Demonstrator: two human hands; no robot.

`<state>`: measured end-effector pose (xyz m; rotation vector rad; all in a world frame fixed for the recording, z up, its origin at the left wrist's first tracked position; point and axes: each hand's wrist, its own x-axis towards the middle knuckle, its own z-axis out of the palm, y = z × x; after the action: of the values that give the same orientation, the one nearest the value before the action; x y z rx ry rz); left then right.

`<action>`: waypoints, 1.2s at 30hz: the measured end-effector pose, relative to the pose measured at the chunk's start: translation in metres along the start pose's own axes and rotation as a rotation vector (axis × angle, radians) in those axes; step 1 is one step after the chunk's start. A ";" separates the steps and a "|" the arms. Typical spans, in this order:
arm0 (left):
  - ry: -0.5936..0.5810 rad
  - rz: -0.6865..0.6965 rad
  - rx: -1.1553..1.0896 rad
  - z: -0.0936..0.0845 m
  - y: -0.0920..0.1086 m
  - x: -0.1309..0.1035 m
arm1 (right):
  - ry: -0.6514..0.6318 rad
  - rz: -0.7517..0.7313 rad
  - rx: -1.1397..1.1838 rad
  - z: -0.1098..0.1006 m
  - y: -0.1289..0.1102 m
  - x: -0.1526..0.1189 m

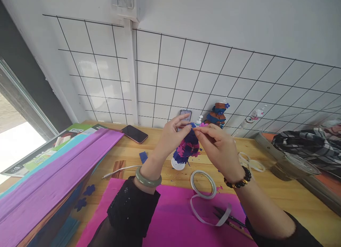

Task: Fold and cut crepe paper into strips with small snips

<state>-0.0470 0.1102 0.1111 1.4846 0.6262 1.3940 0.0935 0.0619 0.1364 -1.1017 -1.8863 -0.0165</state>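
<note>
A figure covered in layered blue and pink paper [187, 149] stands on a white round base [178, 164] in the middle of the table. My left hand [174, 131] is at its upper left, thumb and index finger closed on a bit of blue paper [193, 125] near the top. From the right, my right hand [217, 144] pinches at the same spot, its fingertips almost touching the left thumb. Whatever lies between the right fingertips is too small to make out. The white top of the figure [199, 119] shows just behind the fingers.
Pink paper [170, 215] covers the near table, with a tape roll [203, 184] and dark scissors [231, 218]. Purple paper [66, 168] lies left, a phone [135, 134] behind. Blue paper flowers [89, 190] are left. An orange-and-blue figure [217, 114] stands at the wall; a lidded container [293, 165] is right.
</note>
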 end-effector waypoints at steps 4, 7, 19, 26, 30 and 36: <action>0.000 0.004 -0.001 0.001 -0.001 0.000 | -0.002 0.096 0.041 0.003 -0.001 0.003; -0.002 0.019 -0.013 0.001 -0.003 0.001 | 0.004 0.153 0.074 0.004 -0.001 0.004; -0.010 0.017 -0.019 0.000 0.000 -0.001 | -0.001 0.257 0.175 0.002 0.000 0.003; -0.014 0.019 -0.002 -0.001 -0.001 -0.001 | 0.080 0.419 0.455 -0.003 -0.001 0.004; 0.009 0.000 0.017 -0.002 0.003 -0.001 | 0.219 0.508 0.571 -0.009 0.008 0.001; 0.057 -0.029 0.063 -0.003 0.010 -0.003 | 0.240 0.643 0.565 -0.025 0.034 -0.028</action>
<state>-0.0528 0.1041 0.1187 1.4837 0.7314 1.4097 0.1397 0.0525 0.1171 -1.1819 -1.1477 0.6755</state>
